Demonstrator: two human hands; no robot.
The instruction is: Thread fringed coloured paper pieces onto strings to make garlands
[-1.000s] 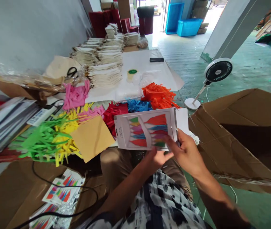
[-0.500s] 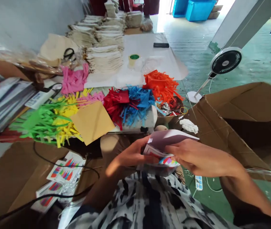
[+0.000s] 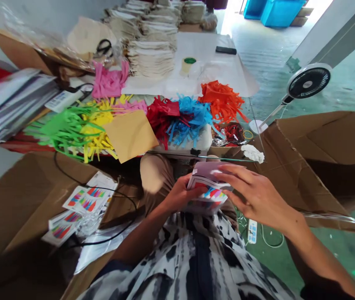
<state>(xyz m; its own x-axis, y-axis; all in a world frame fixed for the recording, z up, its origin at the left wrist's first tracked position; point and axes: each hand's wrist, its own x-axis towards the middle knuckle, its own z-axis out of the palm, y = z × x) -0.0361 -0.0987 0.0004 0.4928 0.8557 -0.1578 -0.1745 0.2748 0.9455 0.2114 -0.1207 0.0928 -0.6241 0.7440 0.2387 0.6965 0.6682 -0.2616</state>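
Above my lap, my left hand (image 3: 182, 193) grips the left side of a clear plastic packet (image 3: 207, 205). It contains a white printed card and brightly coloured pieces, and a greyish-purple flap or card stands up at its top. My right hand (image 3: 252, 193) is at the packet's right side, fingers stretched out and apart; the fingertips lie over the top edge and seem to touch it. Ahead, a tan square sheet (image 3: 132, 135) overhangs the table edge beside green fringed strips (image 3: 67, 129), yellow, red and blue strips (image 3: 191, 118), and orange strips (image 3: 222, 100).
An open carton on the left holds printed card packets (image 3: 92, 193). To the right is a large open cardboard box (image 3: 318, 141), with a standing fan (image 3: 308, 83) behind it. Stacked cream cloth bundles (image 3: 152, 58), scissors (image 3: 104, 48) and tape (image 3: 188, 64) lie farther back. A cable (image 3: 114, 239) crosses the left carton.
My right hand has lifted and spread its fingers, where it was pressed over the packet's opening. The upright flap has been lowered or folded back. The whole view has shifted slightly.
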